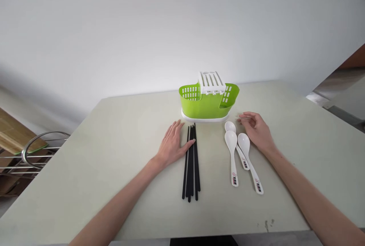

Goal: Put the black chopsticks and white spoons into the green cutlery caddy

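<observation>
My left hand (172,143) lies flat on the table with its fingers spread, its thumb reaching across a bundle of black chopsticks (190,170). Several chopsticks lie side by side, pointing away from me. To the right, my right hand (256,128) rests on the table with loosely bent fingers, and I see nothing held in it. Just left of it are three white spoons: one on the left (231,143), one on the right (244,143), and one partly covered between them (229,125). Behind both hands stands a green cutlery basket (202,107) with a white slatted top (211,82).
The pale table (114,132) meets a white wall (142,29) at the back. A metal wire rack (42,154) with a wooden board (17,130) stands off the left edge. Dark marks (266,225) show near the front edge.
</observation>
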Tool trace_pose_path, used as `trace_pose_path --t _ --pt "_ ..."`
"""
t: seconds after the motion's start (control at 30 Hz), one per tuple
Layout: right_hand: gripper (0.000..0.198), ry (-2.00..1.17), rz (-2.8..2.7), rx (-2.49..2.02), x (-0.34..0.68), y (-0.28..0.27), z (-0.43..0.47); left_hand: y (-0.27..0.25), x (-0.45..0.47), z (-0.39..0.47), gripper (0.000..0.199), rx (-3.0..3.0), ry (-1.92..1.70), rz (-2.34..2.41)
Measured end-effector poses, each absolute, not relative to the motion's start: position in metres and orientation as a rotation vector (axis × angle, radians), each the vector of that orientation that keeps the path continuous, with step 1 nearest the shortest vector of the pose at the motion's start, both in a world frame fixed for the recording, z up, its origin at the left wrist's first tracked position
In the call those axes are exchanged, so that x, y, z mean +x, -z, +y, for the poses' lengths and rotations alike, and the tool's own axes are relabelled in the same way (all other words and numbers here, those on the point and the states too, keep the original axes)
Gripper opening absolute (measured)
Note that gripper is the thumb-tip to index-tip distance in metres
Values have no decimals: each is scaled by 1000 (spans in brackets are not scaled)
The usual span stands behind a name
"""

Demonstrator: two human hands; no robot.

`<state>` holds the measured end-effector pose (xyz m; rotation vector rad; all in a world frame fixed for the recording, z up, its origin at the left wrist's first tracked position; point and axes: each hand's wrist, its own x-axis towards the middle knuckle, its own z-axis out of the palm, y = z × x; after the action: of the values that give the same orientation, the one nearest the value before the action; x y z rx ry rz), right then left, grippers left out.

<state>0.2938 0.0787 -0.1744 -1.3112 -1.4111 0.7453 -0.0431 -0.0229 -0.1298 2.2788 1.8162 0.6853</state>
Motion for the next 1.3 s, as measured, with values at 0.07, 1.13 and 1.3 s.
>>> trace_pose_path --t 0.07,1.13,1.3 --pt "29 -746 -1410 -1336 293 172 77 133 -43 -23 77 2274 -709 1813" --pt "29 -756 -1426 -1384 290 165 72 95 -157 -8 19 2011 -575 2544" --pt "29 -748 -1432 -1393 290 164 71 99 -146 -7 13 1972 -940 2371"
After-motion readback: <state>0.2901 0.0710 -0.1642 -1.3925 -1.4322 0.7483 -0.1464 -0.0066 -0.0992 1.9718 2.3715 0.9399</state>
